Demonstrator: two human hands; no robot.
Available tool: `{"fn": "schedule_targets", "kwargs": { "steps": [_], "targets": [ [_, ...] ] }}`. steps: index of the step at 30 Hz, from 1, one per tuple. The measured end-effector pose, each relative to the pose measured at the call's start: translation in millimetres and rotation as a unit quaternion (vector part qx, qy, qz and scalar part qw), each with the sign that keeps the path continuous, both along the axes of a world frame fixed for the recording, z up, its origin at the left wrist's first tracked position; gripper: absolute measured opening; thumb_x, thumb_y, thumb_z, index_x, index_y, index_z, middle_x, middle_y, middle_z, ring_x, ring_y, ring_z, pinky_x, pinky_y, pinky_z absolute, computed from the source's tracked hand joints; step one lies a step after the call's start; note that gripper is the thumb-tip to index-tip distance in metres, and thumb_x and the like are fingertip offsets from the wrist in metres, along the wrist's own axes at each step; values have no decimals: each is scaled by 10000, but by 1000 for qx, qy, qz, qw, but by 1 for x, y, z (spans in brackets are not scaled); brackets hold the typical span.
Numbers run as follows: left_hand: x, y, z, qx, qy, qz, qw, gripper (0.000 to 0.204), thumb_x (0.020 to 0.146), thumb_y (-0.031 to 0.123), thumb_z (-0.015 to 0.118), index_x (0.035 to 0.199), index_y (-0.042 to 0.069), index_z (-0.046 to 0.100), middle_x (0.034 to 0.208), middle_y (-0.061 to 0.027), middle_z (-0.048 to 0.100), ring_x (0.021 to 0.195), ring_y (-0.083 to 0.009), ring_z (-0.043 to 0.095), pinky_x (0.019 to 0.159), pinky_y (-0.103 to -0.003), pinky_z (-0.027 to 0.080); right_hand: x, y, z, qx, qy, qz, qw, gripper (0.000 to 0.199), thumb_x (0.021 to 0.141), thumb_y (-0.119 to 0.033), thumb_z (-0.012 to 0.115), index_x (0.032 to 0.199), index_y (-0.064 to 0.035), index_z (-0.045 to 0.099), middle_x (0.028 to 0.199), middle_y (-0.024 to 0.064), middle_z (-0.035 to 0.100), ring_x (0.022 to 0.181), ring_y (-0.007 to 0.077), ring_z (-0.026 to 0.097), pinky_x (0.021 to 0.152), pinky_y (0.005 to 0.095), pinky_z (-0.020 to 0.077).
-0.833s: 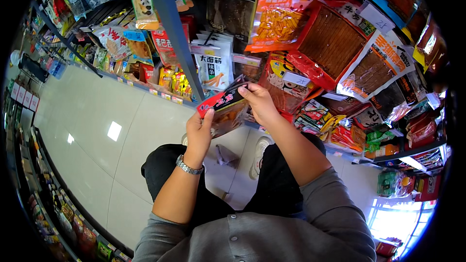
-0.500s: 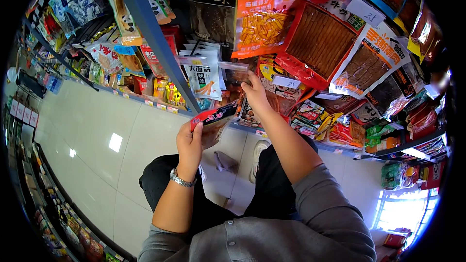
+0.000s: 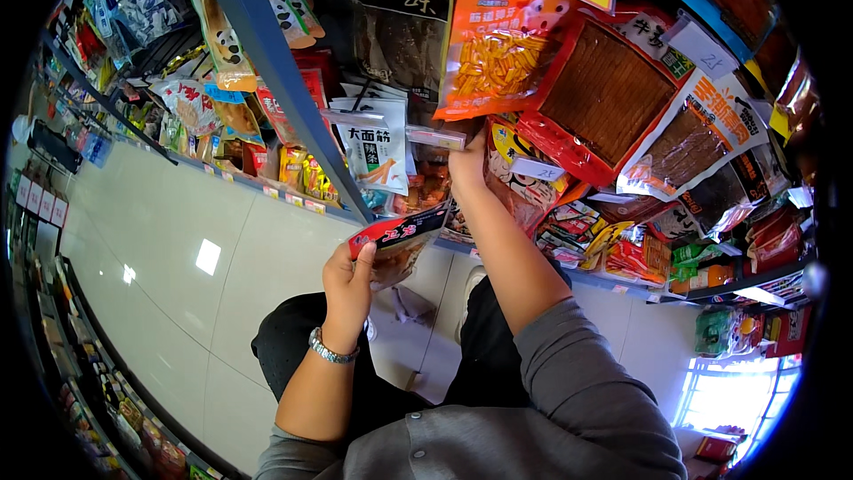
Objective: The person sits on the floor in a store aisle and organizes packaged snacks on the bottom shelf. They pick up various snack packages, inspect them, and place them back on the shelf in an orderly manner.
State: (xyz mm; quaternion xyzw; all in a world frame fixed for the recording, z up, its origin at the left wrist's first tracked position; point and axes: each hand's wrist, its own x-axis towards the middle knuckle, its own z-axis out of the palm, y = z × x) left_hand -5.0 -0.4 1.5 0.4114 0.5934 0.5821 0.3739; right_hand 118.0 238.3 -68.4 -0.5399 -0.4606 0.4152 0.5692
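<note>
My left hand (image 3: 348,277) is closed on a snack packet (image 3: 404,253) with a red and black top and a see-through lower part, its thumb lying on the near face. Farther forward, my right hand (image 3: 467,167) reaches in among the hanging packets. Its fingertips are hidden beneath the lower edge of an orange snack bag (image 3: 498,44), so what they touch cannot be made out. Just left of that hand are a transparent tag holder (image 3: 435,137) and a white snack packet (image 3: 377,147). A red-edged bag of brown strips (image 3: 609,93) hangs to its right.
A blue-grey shelf post (image 3: 275,71) slants down on the left. Beyond it are more shelved snack packets (image 3: 191,107). Small packets (image 3: 635,253) fill the low shelf at right. A grey cloth-like item (image 3: 411,305) lies on the tiled floor (image 3: 231,293). Another stocked shelf (image 3: 133,409) curves along the lower left.
My right hand has gone deeper into the display, and its fingers have passed out of sight under the orange bag. My left hand still holds its packet, in nearly the same place.
</note>
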Motion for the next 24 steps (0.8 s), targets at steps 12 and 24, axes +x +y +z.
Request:
{"fn": "schedule_targets", "kwargs": {
  "steps": [12, 24],
  "targets": [
    [-1, -3, 0, 6, 6, 11, 1000, 208, 907, 143, 523, 993, -21, 617, 894, -100, 623, 803, -158, 572, 739, -265, 444, 9, 38, -6, -13, 240, 56, 969, 877, 744, 15, 611, 1434, -174, 104, 1338, 94, 370, 1070, 220, 508, 800, 333, 455],
    [-7, -8, -4, 20, 21, 21, 999, 192, 891, 144, 537, 952, -14, 626, 888, -147, 617, 824, -233, 583, 749, -304, 445, 9, 34, 21, -1, 252, 45, 967, 786, 756, -50, 683, 1393, -158, 236, 1318, 54, 406, 1099, 204, 488, 832, 325, 442]
  ]
}}
